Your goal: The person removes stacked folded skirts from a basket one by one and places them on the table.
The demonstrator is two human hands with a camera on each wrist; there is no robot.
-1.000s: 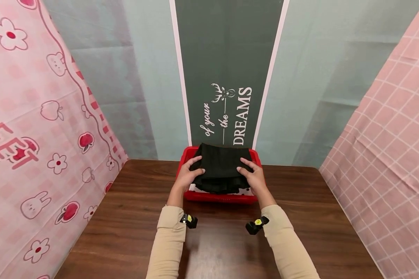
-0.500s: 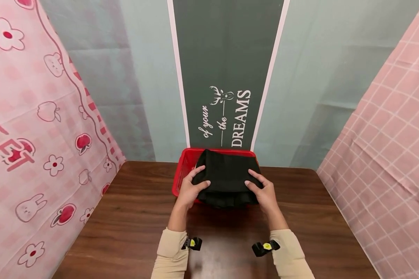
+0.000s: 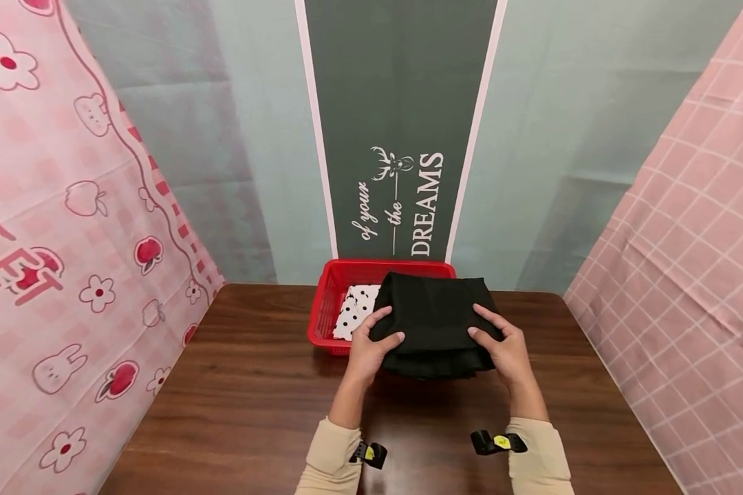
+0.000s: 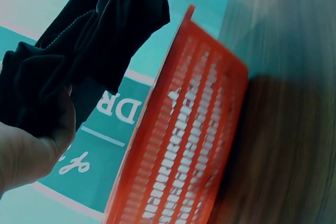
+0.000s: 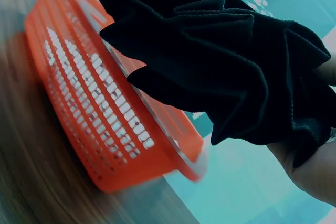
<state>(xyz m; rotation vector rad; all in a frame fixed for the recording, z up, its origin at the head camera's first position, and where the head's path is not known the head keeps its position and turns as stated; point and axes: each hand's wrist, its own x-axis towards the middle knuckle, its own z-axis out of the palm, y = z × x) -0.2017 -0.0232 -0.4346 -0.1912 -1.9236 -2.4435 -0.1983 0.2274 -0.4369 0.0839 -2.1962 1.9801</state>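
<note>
A folded black garment (image 3: pixel 436 323) hangs above the right part of the red basket (image 3: pixel 325 309) and the table. My left hand (image 3: pixel 371 347) grips its left edge with thumb on top, and my right hand (image 3: pixel 508 350) grips its right edge the same way. In the left wrist view the black garment (image 4: pixel 89 40) bunches above my left hand (image 4: pixel 31 150), with the red basket (image 4: pixel 184 150) beside it. In the right wrist view the black garment (image 5: pixel 220 61) droops over the red basket (image 5: pixel 100 114). A white cloth with black dots (image 3: pixel 356 309) lies in the basket.
The brown wooden table (image 3: pixel 235 405) reaches from the basket to the near edge. Pink patterned curtains (image 3: pixel 68 227) hang at left and right, and a dark banner (image 3: pixel 402 124) with white lettering hangs behind the basket.
Both hands have lifted the black garment out of the basket and carried it right and toward me. The dotted cloth underneath has come into sight.
</note>
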